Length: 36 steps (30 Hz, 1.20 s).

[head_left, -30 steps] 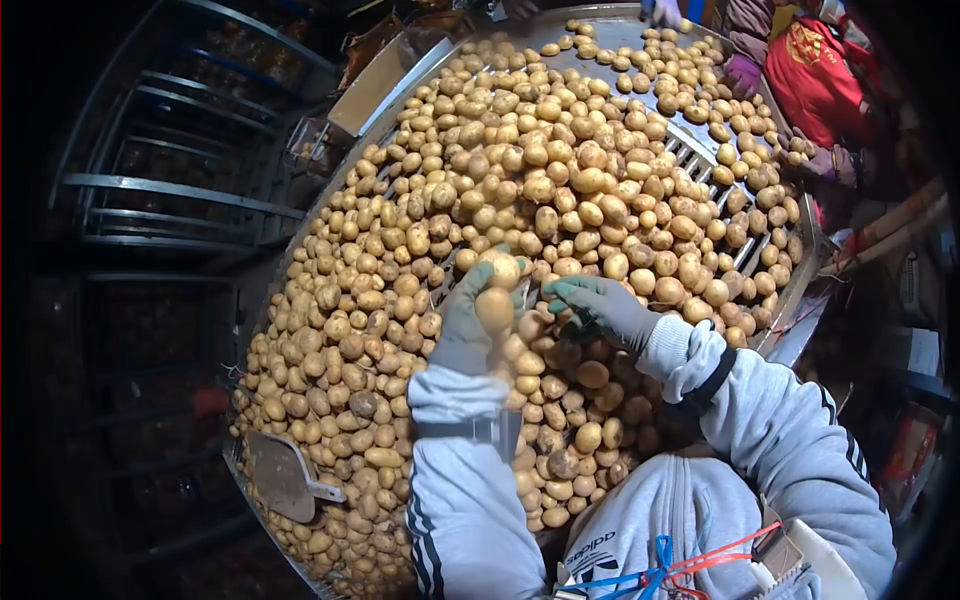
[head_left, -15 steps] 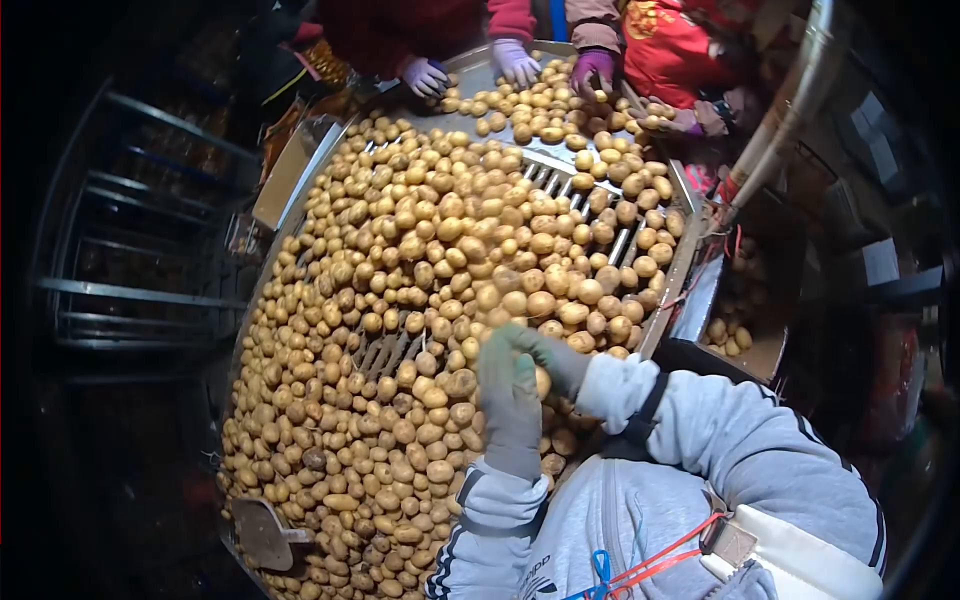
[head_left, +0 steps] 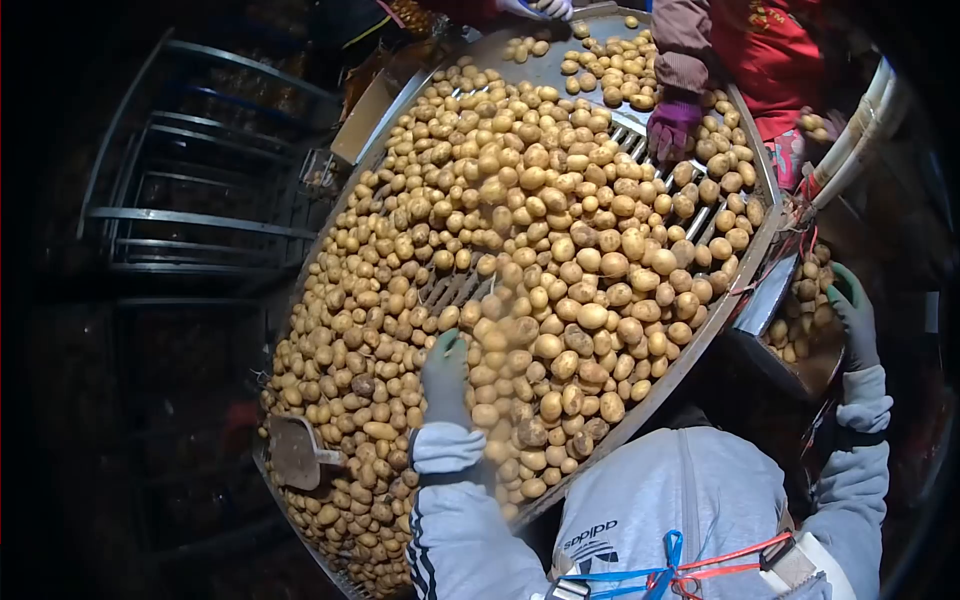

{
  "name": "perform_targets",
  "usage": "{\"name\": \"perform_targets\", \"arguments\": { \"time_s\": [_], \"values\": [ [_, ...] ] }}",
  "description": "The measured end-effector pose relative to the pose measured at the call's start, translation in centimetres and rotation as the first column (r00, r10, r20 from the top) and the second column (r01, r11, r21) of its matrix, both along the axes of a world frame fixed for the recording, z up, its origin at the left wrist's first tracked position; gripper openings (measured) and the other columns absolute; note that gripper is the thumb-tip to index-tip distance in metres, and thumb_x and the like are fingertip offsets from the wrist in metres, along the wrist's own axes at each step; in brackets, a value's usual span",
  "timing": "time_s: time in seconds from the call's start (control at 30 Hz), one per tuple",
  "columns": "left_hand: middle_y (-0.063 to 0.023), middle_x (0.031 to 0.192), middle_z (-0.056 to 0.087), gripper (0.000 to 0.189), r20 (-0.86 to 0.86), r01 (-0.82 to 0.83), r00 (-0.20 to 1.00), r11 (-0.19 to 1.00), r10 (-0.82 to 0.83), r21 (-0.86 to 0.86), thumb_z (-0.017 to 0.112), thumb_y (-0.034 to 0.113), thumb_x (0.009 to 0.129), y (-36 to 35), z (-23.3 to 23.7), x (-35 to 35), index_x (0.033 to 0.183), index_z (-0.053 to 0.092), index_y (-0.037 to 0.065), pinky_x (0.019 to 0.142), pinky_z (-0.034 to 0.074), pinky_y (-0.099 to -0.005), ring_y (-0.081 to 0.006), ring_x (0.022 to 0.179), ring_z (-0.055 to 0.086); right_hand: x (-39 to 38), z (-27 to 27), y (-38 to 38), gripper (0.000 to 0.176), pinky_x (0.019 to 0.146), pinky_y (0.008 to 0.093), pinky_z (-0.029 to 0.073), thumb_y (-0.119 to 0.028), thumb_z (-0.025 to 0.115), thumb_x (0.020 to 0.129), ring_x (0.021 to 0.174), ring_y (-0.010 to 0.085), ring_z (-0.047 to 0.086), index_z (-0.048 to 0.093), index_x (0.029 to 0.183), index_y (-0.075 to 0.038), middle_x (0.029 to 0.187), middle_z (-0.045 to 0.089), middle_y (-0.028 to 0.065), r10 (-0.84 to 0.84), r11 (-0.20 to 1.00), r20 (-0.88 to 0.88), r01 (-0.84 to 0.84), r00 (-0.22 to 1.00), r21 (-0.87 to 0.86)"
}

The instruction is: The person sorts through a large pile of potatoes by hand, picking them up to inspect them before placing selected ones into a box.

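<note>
Resting on the potatoes heaped at the near edge of the metal sorting table, the gloved left hand is lying with fingers loosely apart, clasping nothing. The gloved right hand is hanging spread and empty over a side bin holding more potatoes. These are looking firm, rounded, dusty and prone to rolling, so each is probably best cupped around its middle. A co-worker's purple-gloved hand is touching the far pile.

A metal scoop lies at the near left edge of the slatted bench. Steel rails stand in the dark to its left. At the far side a co-worker's purple glove rests on the bench, below a red jacket. A white pipe slants nearby on the right.
</note>
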<state>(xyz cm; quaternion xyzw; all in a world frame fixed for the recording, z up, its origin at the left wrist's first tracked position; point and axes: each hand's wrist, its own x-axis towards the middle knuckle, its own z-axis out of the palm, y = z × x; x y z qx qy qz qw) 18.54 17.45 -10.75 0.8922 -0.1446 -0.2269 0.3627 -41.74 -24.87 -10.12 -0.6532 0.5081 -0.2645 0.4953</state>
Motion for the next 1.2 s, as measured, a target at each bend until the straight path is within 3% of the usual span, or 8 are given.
{"name": "perform_targets", "arguments": {
  "time_s": [0.2, 0.43, 0.47, 0.77, 0.83, 0.97, 1.1, 1.2],
  "values": [
    [-0.0211, 0.125, 0.063, 0.045, 0.325, 0.246, 0.872, 0.902, -0.366, 0.355, 0.070, 0.033, 0.085, -5.5, -0.3, -4.7, 0.125, 0.071, 0.013, 0.101, 0.052, -0.0465, -0.0416, 0.116, 0.063, 22.4, 4.8, 10.8, 0.043, 0.083, 0.0267, 0.054, -0.025, 0.070, 0.097, 0.092, 0.0089, 0.065, 0.067, 0.133, -0.003, 0.111, 0.072, 0.0055, 0.272, 0.850, 0.312, -0.380, 0.910, 0.365],
    [-0.0211, 0.112, 0.072, 0.050, -0.233, 0.599, 0.801, 0.730, -0.552, 0.329, 0.078, 0.042, 0.080, -0.9, 3.5, -3.1, 0.117, 0.076, 0.008, 0.094, 0.054, -0.0445, -0.0362, 0.106, 0.070, 43.3, 0.7, 20.0, 0.047, 0.095, 0.0462, 0.055, -0.040, 0.077, 0.087, 0.112, 0.0377, 0.068, 0.071, 0.124, -0.011, 0.120, 0.070, 0.0186, 0.851, 0.487, -0.152, -0.864, 0.502, -0.129],
    [-0.0129, 0.101, 0.076, 0.038, -0.340, 0.562, 0.814, 0.785, -0.470, 0.260, 0.082, 0.031, 0.084, 0.5, 2.1, -2.3, 0.114, 0.078, 0.007, 0.081, 0.057, -0.0347, -0.0204, 0.091, 0.071, 45.4, 0.5, 20.6, 0.046, 0.094, 0.0474, 0.055, -0.040, 0.078, 0.086, 0.113, 0.0381, 0.068, 0.071, 0.121, -0.011, 0.120, 0.070, 0.0179, 0.883, 0.373, -0.275, -0.924, 0.381, -0.083],
    [-0.0170, 0.115, 0.073, 0.044, 0.182, 0.190, 0.963, 0.980, -0.196, 0.053, 0.073, 0.031, 0.092, 1.1, 0.9, 6.2, 0.124, 0.071, 0.001, 0.089, 0.057, -0.0368, -0.0256, 0.096, 0.072, 49.6, -1.8, 22.6, 0.025, 0.082, 0.0478, 0.059, -0.017, 0.068, 0.085, 0.100, 0.0368, 0.073, 0.071, 0.109, -0.009, 0.115, 0.071, 0.0164, 0.785, 0.088, -0.608, -0.993, 0.119, -0.081],
    [-0.0216, 0.115, 0.072, 0.046, -0.198, 0.014, 0.980, 0.996, -0.031, -0.087, 0.074, 0.031, 0.090, -2.7, 2.4, 4.7, 0.126, 0.070, 0.003, 0.091, 0.056, -0.0415, -0.0343, 0.103, 0.071, 49.1, -1.1, 22.1, 0.023, 0.083, 0.0485, 0.059, -0.017, 0.065, 0.087, 0.103, 0.0372, 0.072, 0.071, 0.108, -0.008, 0.116, 0.071, 0.0161, 0.794, 0.110, -0.593, -0.991, 0.135, -0.078],
    [-0.0213, 0.107, 0.076, 0.052, 0.352, 0.223, 0.847, 0.867, -0.399, 0.446, 0.074, 0.034, 0.088, -6.5, -6.4, 4.9, 0.134, 0.068, 0.010, 0.094, 0.055, -0.0432, -0.0363, 0.101, 0.073, 48.6, -1.7, 21.5, 0.025, 0.081, 0.0458, 0.059, -0.021, 0.065, 0.090, 0.095, 0.0335, 0.073, 0.075, 0.108, -0.007, 0.102, 0.074, 0.0153, 0.866, 0.286, -0.435, -0.958, 0.246, 0.028],
    [-0.0107, 0.117, 0.075, 0.038, -0.489, -0.211, 0.871, 0.935, 0.046, -0.287, 0.064, 0.025, 0.092, -6.6, -1.7, 4.7, 0.126, 0.074, 0.011, 0.085, 0.060, -0.0400, -0.0261, 0.101, 0.071, 44.8, -1.1, 17.4, 0.024, 0.070, 0.0299, 0.060, -0.020, 0.069, 0.093, 0.085, 0.0160, 0.071, 0.077, 0.110, -0.005, 0.090, 0.073, 0.0034, 0.537, 0.406, 0.375, -0.621, 0.755, 0.670],
    [-0.0055, 0.109, 0.071, 0.038, -0.623, -0.290, 0.783, 0.888, 0.006, -0.356, 0.064, 0.019, 0.094, -7.2, 4.6, 0.7, 0.129, 0.072, 0.009, 0.070, 0.055, -0.0286, -0.0153, 0.086, 0.069, 42.1, -0.1, 17.0, 0.025, 0.073, 0.0293, 0.060, -0.024, 0.066, 0.099, 0.089, 0.0159, 0.072, 0.076, 0.112, -0.004, 0.099, 0.073, 0.0048, 0.427, 0.346, 0.519, -0.664, 0.741, 0.663]
  ]
}}
